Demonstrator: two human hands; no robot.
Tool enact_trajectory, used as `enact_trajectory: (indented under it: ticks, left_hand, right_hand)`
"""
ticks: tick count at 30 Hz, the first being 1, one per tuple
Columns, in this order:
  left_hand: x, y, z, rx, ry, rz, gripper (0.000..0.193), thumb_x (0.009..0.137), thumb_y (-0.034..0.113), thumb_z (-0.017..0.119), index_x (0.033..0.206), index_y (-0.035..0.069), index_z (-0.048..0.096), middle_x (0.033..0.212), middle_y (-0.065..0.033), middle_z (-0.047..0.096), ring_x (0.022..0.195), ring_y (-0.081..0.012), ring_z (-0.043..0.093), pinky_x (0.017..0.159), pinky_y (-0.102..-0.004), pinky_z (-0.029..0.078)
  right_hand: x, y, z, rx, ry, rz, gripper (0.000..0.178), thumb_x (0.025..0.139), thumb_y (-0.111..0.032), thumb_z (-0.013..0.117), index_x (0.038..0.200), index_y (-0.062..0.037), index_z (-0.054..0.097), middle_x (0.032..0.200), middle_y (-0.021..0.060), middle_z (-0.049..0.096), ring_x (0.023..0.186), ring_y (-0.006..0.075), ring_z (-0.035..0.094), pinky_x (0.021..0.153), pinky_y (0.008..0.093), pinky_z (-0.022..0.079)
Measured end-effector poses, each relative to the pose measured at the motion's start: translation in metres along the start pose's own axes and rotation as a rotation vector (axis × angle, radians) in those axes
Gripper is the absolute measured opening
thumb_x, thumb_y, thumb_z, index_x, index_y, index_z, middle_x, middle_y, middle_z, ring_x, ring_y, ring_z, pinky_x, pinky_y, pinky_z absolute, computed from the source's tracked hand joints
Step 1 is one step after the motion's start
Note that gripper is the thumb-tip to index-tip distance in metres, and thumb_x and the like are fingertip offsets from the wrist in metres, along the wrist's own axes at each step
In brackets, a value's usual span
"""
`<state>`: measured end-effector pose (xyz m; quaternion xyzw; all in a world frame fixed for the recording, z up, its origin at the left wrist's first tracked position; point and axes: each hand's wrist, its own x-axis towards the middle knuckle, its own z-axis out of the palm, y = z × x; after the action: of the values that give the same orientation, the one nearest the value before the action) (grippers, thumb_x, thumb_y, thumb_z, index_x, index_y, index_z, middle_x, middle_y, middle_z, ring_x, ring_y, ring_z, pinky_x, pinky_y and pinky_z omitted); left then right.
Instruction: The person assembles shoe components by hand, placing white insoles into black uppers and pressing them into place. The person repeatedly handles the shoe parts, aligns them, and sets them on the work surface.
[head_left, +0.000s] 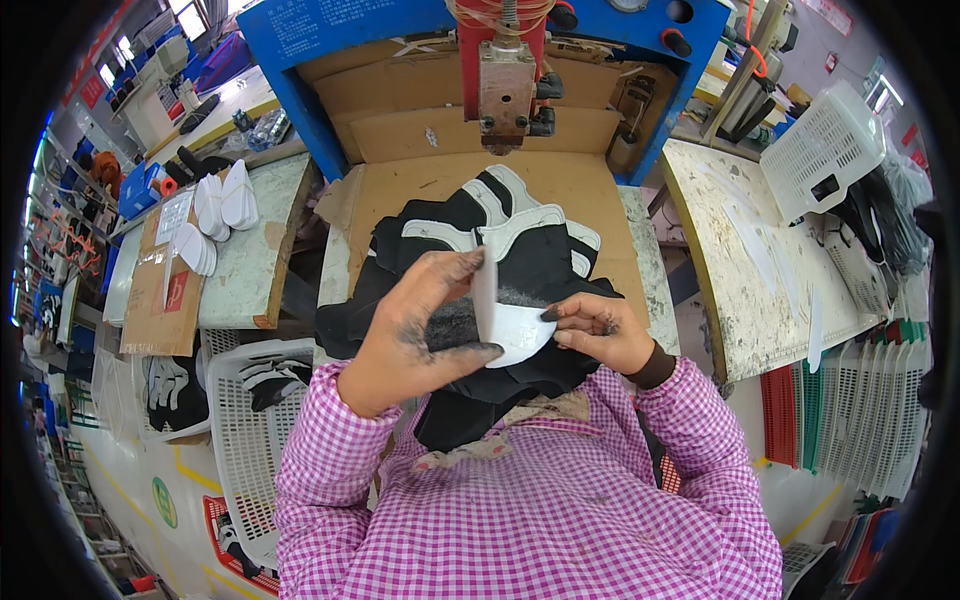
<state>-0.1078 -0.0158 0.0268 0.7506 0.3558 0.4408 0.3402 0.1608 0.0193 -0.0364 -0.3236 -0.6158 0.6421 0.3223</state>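
Observation:
A white round-ended piece (520, 336), like an insole, is in front of me with a dark grey fuzzy area behind it. A thin white part (486, 290) stands upright, edge-on; I cannot tell whether it is the same piece bent up. My left hand (420, 325) curves around the left side, fingertips at the upright part's top and thumb at its lower edge. My right hand (605, 332) pinches the right edge of the white piece between thumb and fingers. Under both hands lies a heap of black shoe uppers (535, 262) with white trim.
A blue press (330, 110) with a red and metal head (505, 90) stands ahead over cardboard. White insole-shaped stacks (238, 195) lie on the left table. White baskets (250, 440) stand lower left; another basket (825, 150) is on the right table (740, 300), above stacked crates (850, 410).

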Motion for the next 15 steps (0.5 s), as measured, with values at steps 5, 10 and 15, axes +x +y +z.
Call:
enact_trajectory:
  ticks: [5,10,15]
  left_hand:
    - [0.000,0.013,0.011,0.526,-0.101,0.211,0.076,0.059,0.012,0.082,0.127,-0.001,0.051,0.111,-0.0155,0.053,0.105,-0.0304,0.054,0.091,-0.0395,0.042]
    - [-0.004,0.004,0.030,0.777,-0.112,0.277,0.075,0.054,0.009,0.079,0.124,-0.001,0.053,0.108,-0.0156,0.053,0.095,-0.0313,0.053,0.087,-0.0418,0.042]
    - [-0.003,-0.010,0.043,0.929,-0.077,0.328,0.067,0.060,0.006,0.074,0.122,-0.006,0.052,0.107,-0.0185,0.053,0.098,-0.0331,0.055,0.085,-0.0434,0.045]
  right_hand:
    - [0.010,0.001,-0.009,0.035,0.141,-0.064,0.018,0.085,0.001,0.062,0.103,0.0012,0.060,0.087,0.0032,0.064,0.075,0.0081,0.061,0.065,0.0207,0.049]
    - [0.009,-0.021,0.001,-0.369,0.204,-0.324,0.010,0.079,0.008,0.061,0.088,0.0040,0.065,0.091,0.0101,0.067,0.074,0.0148,0.063,0.066,0.0258,0.050]
    - [0.008,-0.034,0.012,-0.643,0.218,-0.478,0.013,0.077,0.006,0.060,0.089,0.0061,0.065,0.089,0.0151,0.067,0.076,0.0230,0.066,0.067,0.0280,0.051]
